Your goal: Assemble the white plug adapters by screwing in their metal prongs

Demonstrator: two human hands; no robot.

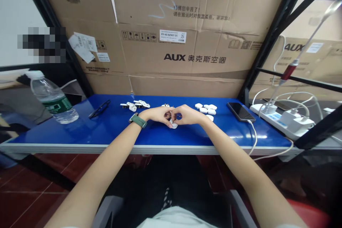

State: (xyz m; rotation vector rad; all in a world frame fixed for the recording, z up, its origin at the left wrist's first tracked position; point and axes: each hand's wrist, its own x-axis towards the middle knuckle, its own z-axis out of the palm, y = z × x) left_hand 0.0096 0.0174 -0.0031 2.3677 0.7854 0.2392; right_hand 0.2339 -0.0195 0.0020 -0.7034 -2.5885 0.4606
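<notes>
- Blue surface (101,133), cardboard sheet (149,67) standing behind it.
- White piece (173,125), one: near the front edge, between both hands; work on it judged under way, unfinished.
- Left hand (158,114): fingers closed narrowly on the white piece.
- Right hand (187,114): thumb and fingertips pinched at the same piece; exact grip partly hidden.
- Pronged white parts (131,106), small cluster: left of the hands, untouched.
- White caps (211,112), loose group: to the right, untouched.
- Completed count: cannot be told; both groups presumably remain to be handled.
</notes>
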